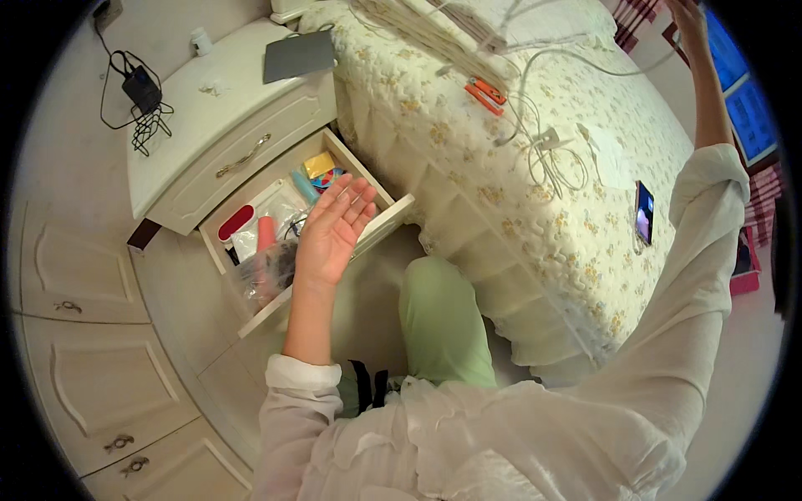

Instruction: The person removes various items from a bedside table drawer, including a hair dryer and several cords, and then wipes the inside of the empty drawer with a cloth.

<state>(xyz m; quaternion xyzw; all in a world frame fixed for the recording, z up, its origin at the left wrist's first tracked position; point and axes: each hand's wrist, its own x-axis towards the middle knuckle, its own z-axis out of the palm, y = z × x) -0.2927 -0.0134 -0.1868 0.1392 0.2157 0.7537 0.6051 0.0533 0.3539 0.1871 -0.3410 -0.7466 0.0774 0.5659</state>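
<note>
as left hand (332, 238) hovers empty over drawer (388, 219), right hand (688, 15) near cable (618, 73)

A nightstand (188, 134) stands to my left, a bottle (200, 42) and a flat case (298, 58) on its top, its lower drawer (393, 219) pulled out behind my left hand (330, 234). On the bed (493, 179) to the right, a cable (547, 171) lies between two slim tools (484, 96), farther left, and a phone (644, 214).

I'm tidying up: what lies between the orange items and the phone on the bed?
In the head view, a loosely coiled pale cable lies between the orange items and phone.
</note>
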